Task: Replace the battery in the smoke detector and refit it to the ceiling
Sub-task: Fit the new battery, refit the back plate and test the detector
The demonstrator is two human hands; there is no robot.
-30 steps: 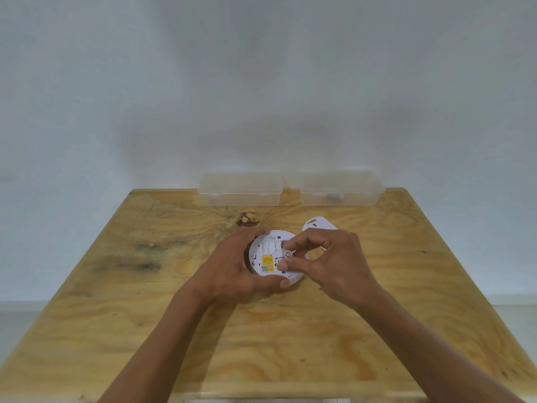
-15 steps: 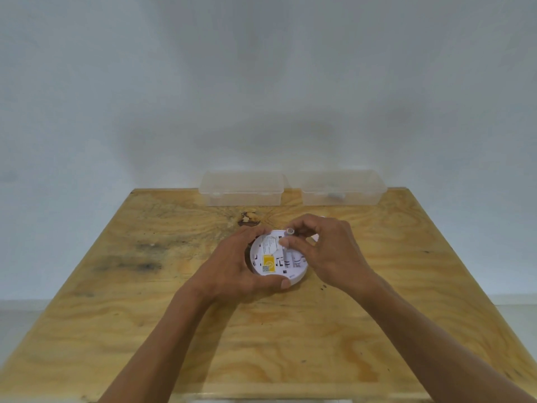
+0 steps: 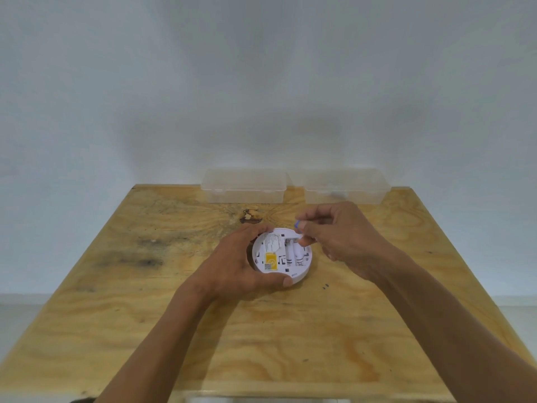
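So the smoke detector (image 3: 281, 255) is lying back-side up around the middle of the plywood worktop (image 3: 203, 330), white round body with a yellow sticker (image 3: 270, 260) on it and the battery bay open. Left hand (image 3: 241, 263) is wrapped around its left edge, thumb hooked along the near rim, so it's clamped on the detector. Right hand (image 3: 345, 239) is just above and to the right of it, fingers pinched together on a small battery (image 3: 297, 223) with a bluish end poking out past the fingertips. That hand covers the worktop behind it, so can't tell what lies there. At the far edge against the wall sit two clear plastic boxes side by side, left one (image 3: 244, 186) and right one (image 3: 345, 186); the right box has something small and blurry inside.
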